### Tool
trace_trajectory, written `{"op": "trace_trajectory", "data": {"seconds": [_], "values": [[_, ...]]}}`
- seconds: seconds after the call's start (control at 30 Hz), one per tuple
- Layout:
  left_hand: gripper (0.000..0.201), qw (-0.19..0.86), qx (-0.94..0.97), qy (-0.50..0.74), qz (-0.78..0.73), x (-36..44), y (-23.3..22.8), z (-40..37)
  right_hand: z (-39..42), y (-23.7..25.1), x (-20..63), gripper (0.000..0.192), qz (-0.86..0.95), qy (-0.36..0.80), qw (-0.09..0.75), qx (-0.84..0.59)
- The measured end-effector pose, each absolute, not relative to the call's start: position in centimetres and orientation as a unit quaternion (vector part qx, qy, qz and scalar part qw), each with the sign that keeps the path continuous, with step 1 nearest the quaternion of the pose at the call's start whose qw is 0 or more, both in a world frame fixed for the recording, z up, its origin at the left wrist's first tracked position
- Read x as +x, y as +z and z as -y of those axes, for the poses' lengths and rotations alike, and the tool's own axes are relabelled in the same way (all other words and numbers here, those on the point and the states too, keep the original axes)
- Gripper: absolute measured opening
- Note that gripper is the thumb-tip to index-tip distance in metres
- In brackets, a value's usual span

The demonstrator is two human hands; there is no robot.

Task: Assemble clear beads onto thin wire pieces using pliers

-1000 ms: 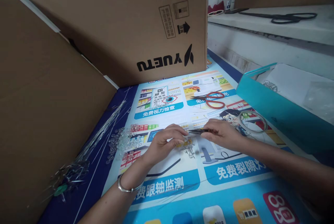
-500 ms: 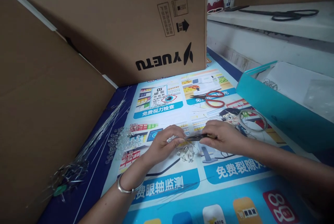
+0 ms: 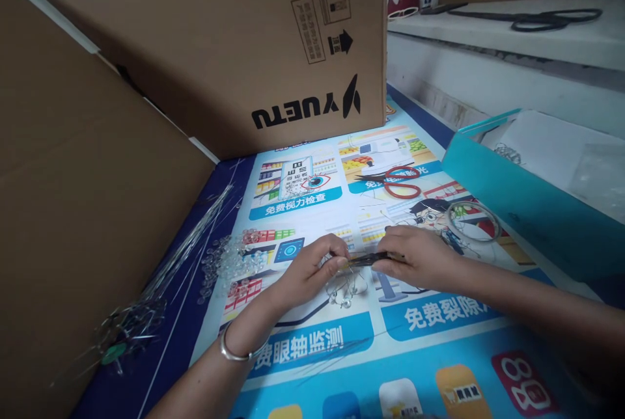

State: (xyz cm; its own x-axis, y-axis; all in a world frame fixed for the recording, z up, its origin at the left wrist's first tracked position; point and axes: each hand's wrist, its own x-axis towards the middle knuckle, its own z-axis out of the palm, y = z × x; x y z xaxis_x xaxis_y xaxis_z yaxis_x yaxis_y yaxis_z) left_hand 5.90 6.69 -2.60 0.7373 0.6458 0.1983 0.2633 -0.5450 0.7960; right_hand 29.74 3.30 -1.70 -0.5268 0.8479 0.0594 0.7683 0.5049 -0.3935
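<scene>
Two hands meet at middle of tabletop (image 3: 415, 367). Right hand (image 3: 420, 256) clamped on dark pliers (image 3: 368, 259), tips pointing toward left hand (image 3: 312, 266). Left hand fingers pinched together on small wire-and-bead piece (image 3: 346, 289), hanging just below both hands. Clear beads (image 3: 227, 263) left of left hand; red scissors (image 3: 398, 181) beyond right hand.

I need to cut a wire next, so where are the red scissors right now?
The red scissors lie on the printed mat, beyond the right hand, between the big cardboard box and the teal box.
</scene>
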Motion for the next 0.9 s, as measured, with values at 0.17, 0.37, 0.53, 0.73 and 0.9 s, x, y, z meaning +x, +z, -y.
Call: {"op": "trace_trajectory", "data": {"seconds": [0.17, 0.37, 0.53, 0.73, 0.9], "values": [[0.007, 0.388, 0.852, 0.233, -0.262, 5.9, -2.8, -6.8, -3.5, -1.8, 29.7, 0.038, 0.852, 0.177, 0.095, -0.484], [0.009, 0.364, 0.868, 0.221, -0.256, 6.1, -3.0, -6.7, -3.3, -1.5, 29.5, 0.039, 0.849, 0.174, 0.074, -0.494], [0.011, 0.356, 0.869, 0.208, -0.272, 5.6, -2.2, -7.2, -3.6, -1.4, 29.8, 0.039, 0.844, 0.178, 0.067, -0.501], [0.015, 0.340, 0.828, 0.222, -0.388, 3.4, -0.8, -8.9, -4.4, -1.0, 30.7, 0.040, 0.838, 0.095, 0.016, -0.537], [0.017, 0.359, 0.819, 0.131, -0.428, 2.4, -1.6, -10.1, -3.9, -0.6, 30.3, 0.039, 0.854, 0.035, -0.011, -0.519]]}}
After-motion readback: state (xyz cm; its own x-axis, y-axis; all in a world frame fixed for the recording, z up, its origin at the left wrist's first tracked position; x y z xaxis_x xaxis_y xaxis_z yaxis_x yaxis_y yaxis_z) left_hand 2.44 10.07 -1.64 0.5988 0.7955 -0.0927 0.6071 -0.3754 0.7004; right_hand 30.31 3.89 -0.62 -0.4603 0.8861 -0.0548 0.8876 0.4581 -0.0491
